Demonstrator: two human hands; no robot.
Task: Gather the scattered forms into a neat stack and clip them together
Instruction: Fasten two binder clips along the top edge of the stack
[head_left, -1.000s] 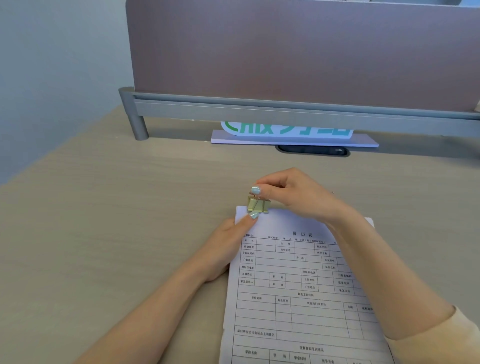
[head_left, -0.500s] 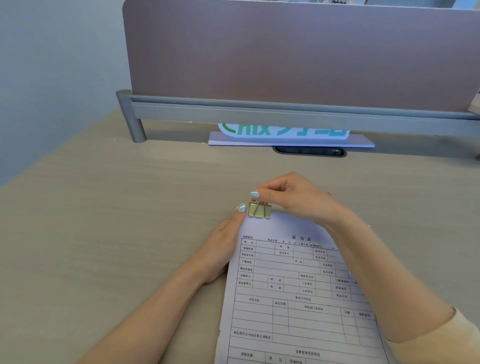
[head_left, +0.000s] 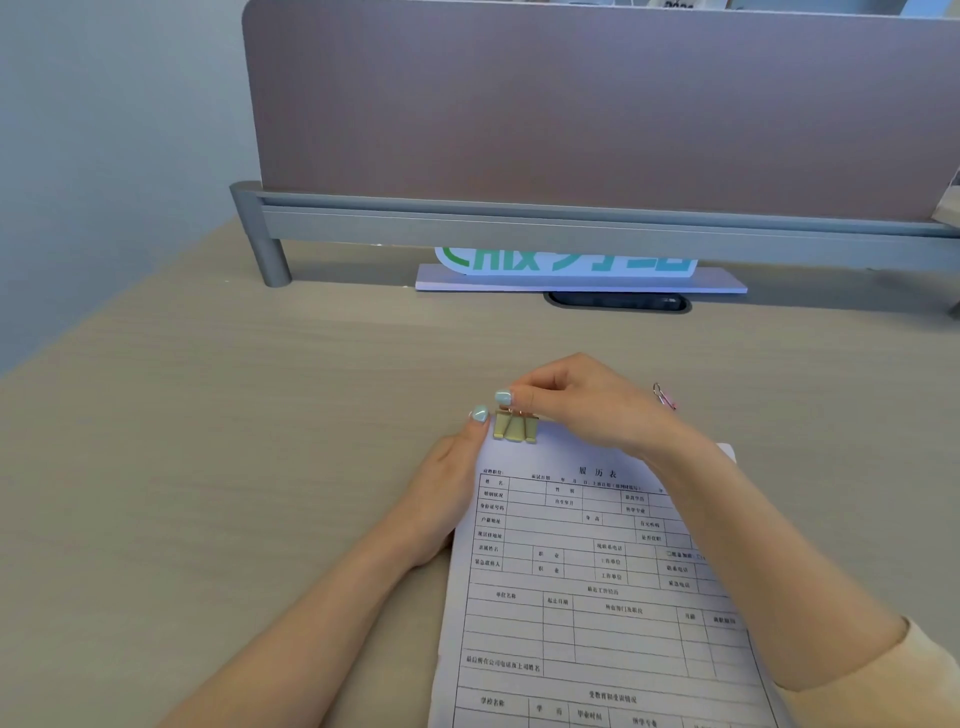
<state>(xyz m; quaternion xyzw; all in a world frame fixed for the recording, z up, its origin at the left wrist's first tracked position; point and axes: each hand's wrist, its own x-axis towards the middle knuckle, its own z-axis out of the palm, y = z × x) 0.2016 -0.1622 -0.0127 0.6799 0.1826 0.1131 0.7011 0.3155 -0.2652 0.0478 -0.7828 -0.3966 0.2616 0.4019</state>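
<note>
A stack of printed forms (head_left: 597, 613) lies on the desk in front of me, its top edge pointing away. A yellow binder clip (head_left: 515, 427) sits on the stack's top left corner. My right hand (head_left: 582, 400) pinches the clip's wire handles from above with thumb and fingers. My left hand (head_left: 441, 493) rests along the stack's left edge, thumb tip up beside the clip, holding the sheets.
A pink binder clip (head_left: 665, 397) lies on the desk just right of my right hand. At the back stand a desk divider (head_left: 597, 114) on a grey rail, a white sign board (head_left: 576, 275) under it, and a cable slot (head_left: 618, 301).
My left thumb has slid off the clip to the paper's edge at its left. The clip has settled flatter on the stack's corner, still pinched by my right hand.
</note>
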